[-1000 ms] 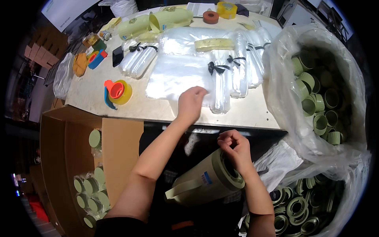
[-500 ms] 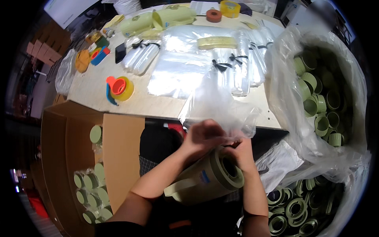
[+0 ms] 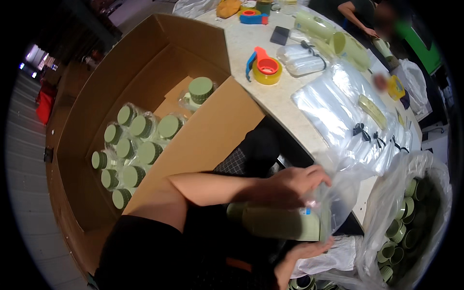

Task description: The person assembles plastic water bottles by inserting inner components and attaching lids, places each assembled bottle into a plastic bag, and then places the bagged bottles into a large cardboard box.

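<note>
A pale green jug (image 3: 282, 223) lies sideways in front of me, a small blue label on its side. The mouth of a clear plastic bag (image 3: 338, 200) is around the jug's right end. My left hand (image 3: 297, 183) is above the jug, fingers closed on the bag's upper edge. Beneath the jug's right end, my right hand (image 3: 309, 249) grips the lower edge of the bag; its fingertips are partly hidden.
An open cardboard box (image 3: 193, 150) at left holds several bagged jugs with green lids (image 3: 141, 126). On the table (image 3: 232, 36) lie flat plastic bags (image 3: 319, 104) and a tape dispenser (image 3: 267, 67). A sack (image 3: 386, 198) of green parts stands at right. Another person's hand (image 3: 371, 33) is far right.
The view has swung left, bringing the box more into sight. The jug has turned sideways, and the bag's opened mouth has come over its end between my hands.
</note>
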Motion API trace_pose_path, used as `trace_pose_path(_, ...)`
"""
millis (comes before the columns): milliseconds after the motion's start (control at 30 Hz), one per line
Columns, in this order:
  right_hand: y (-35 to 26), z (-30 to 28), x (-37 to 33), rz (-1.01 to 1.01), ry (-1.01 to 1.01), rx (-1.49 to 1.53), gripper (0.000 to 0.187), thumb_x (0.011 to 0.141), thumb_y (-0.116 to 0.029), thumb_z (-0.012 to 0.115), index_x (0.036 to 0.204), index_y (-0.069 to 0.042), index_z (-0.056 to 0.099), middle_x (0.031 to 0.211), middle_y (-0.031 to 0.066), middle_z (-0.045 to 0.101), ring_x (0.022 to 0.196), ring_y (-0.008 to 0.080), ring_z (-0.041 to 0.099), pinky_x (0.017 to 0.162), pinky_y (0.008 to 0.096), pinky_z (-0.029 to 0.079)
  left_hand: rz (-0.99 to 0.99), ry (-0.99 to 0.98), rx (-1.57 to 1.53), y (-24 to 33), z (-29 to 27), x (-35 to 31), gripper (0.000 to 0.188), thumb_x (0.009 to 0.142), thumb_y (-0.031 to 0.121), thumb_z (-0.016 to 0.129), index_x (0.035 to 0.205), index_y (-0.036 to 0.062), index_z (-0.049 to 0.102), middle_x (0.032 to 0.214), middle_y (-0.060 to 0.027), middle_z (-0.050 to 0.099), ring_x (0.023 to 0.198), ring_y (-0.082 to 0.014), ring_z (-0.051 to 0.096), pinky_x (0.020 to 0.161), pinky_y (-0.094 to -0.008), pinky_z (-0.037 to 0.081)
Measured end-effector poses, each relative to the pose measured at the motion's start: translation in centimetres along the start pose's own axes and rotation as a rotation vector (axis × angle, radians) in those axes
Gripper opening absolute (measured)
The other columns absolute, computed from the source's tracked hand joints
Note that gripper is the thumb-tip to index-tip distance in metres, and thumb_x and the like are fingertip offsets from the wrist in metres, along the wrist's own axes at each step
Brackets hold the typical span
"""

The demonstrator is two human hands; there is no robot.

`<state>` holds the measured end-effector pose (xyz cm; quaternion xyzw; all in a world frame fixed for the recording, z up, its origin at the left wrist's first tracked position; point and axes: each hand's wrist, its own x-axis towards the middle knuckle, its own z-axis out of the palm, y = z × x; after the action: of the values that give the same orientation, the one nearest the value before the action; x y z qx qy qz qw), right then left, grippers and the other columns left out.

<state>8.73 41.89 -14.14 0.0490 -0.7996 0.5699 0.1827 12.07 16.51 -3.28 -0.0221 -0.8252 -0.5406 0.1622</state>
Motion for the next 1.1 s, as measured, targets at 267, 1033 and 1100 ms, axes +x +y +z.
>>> trace_pose_path(267,-2.5,1.3,-9.0,0.456,-1.187,0.355,0.068,0.081,-0.002,0.077,0.140,0.000,0.044,0.140,0.0178,0.049,0.127,0.0292,0.051,0.107,0.0442,0.043,-0.166,0.257,0.562,-4.1,-1.5,-18.8,0.053,0.078,0.023,0.073,0.129,0.0148,0.061,0.123,-0.0186,0.054,0.097,-0.0360,0.062,0.074,-0.0425,0.054)
trace_pose_path(1033,-10.5,7.8,-4.8,0.245,-1.425,0.204,0.039,0.090,-0.001,0.067,0.128,-0.001,0.057,0.109,0.0097,0.069,0.099,0.0158,0.066,0.089,0.0290,0.051,-1.425,0.569,0.657,-20.5,-27.7,-39.2,0.047,0.092,0.017,0.056,0.131,-0.0097,0.050,0.123,-0.0323,0.060,0.115,-0.0472,0.059,0.098,-0.0467,0.047)
trace_pose_path(1100,-9.8,8.4,-3.2,0.282,-1.324,0.242,0.037,0.090,0.000,0.066,0.126,-0.002,0.058,0.107,0.0087,0.069,0.097,0.0143,0.065,0.087,0.0276,0.051,-1.109,0.751,0.878,-14.4,-25.0,-33.5,0.054,0.090,0.013,0.060,0.136,-0.0071,0.042,0.132,-0.0293,0.053,0.122,-0.0435,0.053,0.105,-0.0466,0.041)
